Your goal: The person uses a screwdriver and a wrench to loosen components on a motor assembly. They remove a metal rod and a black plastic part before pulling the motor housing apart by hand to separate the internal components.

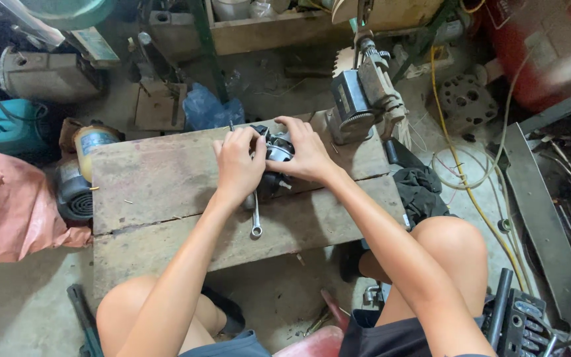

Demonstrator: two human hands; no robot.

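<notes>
Both hands, left hand (236,165) and right hand (304,151), clamped around small black-and-silver metal motor part (273,155) on worn wooden desk (166,178); likely heavy, rigid, greasy, best gripped by casing sides.

A low wooden plank bench (166,192) stands on a dusty concrete floor (21,304) crowded with workshop clutter

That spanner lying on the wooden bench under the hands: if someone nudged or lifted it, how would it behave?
The spanner looks like solid metal, so probably stiff and heavy for its size. It lies flat on the rough wooden bench, so it would likely slide, not roll. Its shiny surface may be slippery.
</notes>
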